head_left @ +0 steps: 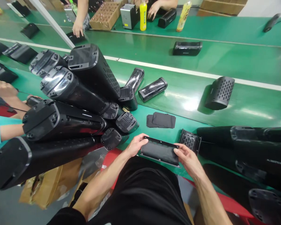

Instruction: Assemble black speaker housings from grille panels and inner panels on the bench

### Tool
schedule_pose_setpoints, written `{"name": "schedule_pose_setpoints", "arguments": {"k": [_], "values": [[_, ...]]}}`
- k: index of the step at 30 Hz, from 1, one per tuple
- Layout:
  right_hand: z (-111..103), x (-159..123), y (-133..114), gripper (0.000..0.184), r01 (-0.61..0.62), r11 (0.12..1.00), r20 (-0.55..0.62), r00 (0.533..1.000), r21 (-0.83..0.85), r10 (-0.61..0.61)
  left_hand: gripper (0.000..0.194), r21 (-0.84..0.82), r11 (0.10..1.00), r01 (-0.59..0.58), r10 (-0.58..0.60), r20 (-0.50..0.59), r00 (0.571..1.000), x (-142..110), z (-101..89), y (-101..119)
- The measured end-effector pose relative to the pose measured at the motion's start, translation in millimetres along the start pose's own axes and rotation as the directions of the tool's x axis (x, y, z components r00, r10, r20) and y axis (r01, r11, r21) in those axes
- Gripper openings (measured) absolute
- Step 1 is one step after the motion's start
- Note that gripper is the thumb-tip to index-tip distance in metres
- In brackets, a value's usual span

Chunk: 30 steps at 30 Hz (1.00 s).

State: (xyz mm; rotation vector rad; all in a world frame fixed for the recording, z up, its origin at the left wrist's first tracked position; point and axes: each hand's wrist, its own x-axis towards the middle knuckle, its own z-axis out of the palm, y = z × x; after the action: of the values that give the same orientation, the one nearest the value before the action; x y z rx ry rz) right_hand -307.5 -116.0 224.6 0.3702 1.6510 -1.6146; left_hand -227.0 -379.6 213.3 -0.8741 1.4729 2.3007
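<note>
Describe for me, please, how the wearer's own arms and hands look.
The left hand and right hand wear no gloves, and no ring or watch shows. The forearms are bare and slim; a plain black sleeve shows on the left arm.

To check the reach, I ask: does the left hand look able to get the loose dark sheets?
Probably yes. The left hand holds one end of the black panel, so it likely must let go first, but the dark sheets lie just beyond the panel with nothing on top.
</note>
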Motion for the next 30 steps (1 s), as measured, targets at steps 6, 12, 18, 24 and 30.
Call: {"name": "schedule_pose_setpoints", "arguments": {"k": [6, 12, 18, 24, 30], "values": [[1, -18, -8, 0.058, 0.028, 0.988, -0.044, 0.999, 0.149, -0.022, 0.048, 0.084, 0.989, -0.121, 0.122, -0.001, 0.993, -5, 8.9, 12], [-4, -23, -7, 0.055, 0.058, 0.986, -0.051, 0.997, 0.154, -0.051, 0.047, -0.001, 0.994, -0.105, 0.105, 0.042, 0.994, -10, 13.8, 22], [-4, -26, -9, 0.054, 0.072, 0.983, -0.117, 0.992, 0.167, -0.053, 0.042, -0.063, 0.995, -0.077, 0.081, 0.063, 0.995, -16, 18.8, 28], [-3, -29, -16, 0.055, 0.066, 0.978, -0.141, 0.989, 0.195, -0.039, 0.042, -0.083, 0.993, -0.079, 0.084, 0.055, 0.995, -15, 23.2, 27], [-8, -33, -18, 0.055, 0.088, 0.965, -0.174, 0.984, 0.246, -0.045, 0.048, -0.064, 0.995, -0.076, 0.082, 0.104, 0.991, -17, 24.0, 29]]}}
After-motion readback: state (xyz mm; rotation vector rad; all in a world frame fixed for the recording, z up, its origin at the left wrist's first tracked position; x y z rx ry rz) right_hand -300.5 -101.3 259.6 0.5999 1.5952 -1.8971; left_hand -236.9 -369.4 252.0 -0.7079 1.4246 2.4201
